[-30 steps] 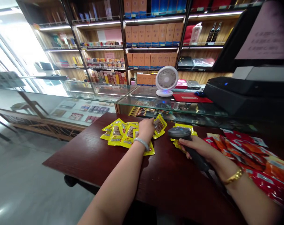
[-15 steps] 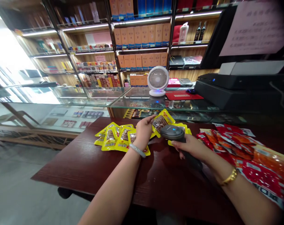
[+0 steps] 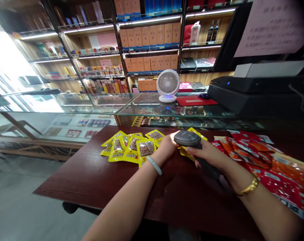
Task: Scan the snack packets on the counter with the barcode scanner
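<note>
The right hand (image 3: pixel 209 154) gripped the barcode scanner (image 3: pixel 188 138) over yellow packets (image 3: pixel 189 152) on the table (image 3: pixel 91 177), while the left hand (image 3: pixel 168 143), fingers hidden, reached beneath it, probably mid-scan, needing a barcode faced upward

On the table (image 3: pixel 96 180), packets (image 3: pixel 130 147) lie left and pouches (image 3: pixel 262 164) right; the scanner (image 3: pixel 188 139) sits between them. Behind stands a glass case (image 3: pixel 172 112) bearing a fan (image 3: pixel 168 85); shelves (image 3: pixel 152 50) stand behind that.
</note>
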The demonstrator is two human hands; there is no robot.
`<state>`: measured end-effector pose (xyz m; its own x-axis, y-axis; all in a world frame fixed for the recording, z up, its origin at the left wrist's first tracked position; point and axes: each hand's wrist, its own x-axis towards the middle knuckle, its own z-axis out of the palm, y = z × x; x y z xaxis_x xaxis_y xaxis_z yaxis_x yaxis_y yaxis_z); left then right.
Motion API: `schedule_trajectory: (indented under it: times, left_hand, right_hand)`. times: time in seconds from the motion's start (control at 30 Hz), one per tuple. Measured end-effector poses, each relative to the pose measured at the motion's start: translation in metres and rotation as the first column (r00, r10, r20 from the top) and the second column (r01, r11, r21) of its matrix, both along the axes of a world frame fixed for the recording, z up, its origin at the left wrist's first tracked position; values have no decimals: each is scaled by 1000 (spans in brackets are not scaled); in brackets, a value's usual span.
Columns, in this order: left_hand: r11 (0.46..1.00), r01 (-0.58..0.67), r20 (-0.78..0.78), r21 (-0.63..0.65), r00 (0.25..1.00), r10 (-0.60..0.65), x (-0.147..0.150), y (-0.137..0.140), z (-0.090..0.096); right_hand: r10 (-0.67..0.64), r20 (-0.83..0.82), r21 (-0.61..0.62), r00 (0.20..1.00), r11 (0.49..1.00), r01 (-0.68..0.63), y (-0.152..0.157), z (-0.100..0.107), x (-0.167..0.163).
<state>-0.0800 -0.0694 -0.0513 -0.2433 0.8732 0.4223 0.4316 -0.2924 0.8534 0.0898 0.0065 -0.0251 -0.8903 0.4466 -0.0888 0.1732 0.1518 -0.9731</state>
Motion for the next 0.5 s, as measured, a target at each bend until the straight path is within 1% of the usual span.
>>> schedule_trajectory:
  times: [0.03,0.07,0.1,0.13,0.17,0.2,0.23,0.27,0.3,0.33,0.37,0.4,0.43,0.47,0.5]
  left_hand:
    - [1000,9,-57,-12,998,-9,-1,0,0]
    - [999,-41,-123,-31,992,37,-3,-1,-1]
    - [989,-140,-201,-55,971,127,-8,-3,-1]
    - [962,-262,-301,-81,926,227,-14,-6,0]
    - [914,-395,-412,-93,851,326,-22,-9,0]
    - [848,-523,-518,-87,751,410,-31,-14,1]
    - [770,-634,-607,-73,640,470,-40,-18,1]
    - [689,-722,-677,-65,539,501,-48,-22,1]
    - [610,-789,-728,-74,461,508,-56,-26,2]
    - [535,-838,-761,-105,414,500,-62,-29,2]
    - [473,-867,-782,-154,400,478,-67,-31,2]
    - [434,-875,-795,-214,414,443,-70,-33,2]
    - [416,-870,-800,-266,440,408,-72,-34,1]
    - [417,-860,-801,-295,460,382,-73,-34,1]
    - [430,-851,-803,-302,470,367,-73,-33,1]
  right_hand:
    - [-1,-6,3,1000,1000,1,1,-1,0]
    - [-2,-5,8,1000,1000,2,3,-2,-1]
    - [-2,4,14,1000,1000,2,4,-4,-1]
    - [-3,18,19,1000,1000,3,6,-5,-2]
    - [-3,33,20,999,1000,2,7,-6,-2]
    - [-1,47,19,999,1000,0,8,-7,-2]
    - [0,58,15,998,1000,-1,8,-8,-3]
    - [-1,63,11,998,1000,1,9,-8,-3]
    - [-4,64,7,998,1000,4,9,-9,-3]
    - [-7,62,4,998,1000,7,9,-10,-3]
    - [-7,61,2,998,1000,7,9,-10,-4]
    - [-5,55,-2,998,1000,5,9,-11,-4]
    - [1,48,-8,999,1000,-1,9,-11,-4]
    - [8,41,-13,999,1000,-8,8,-11,-4]
    - [13,36,-19,999,1000,-12,8,-10,-4]
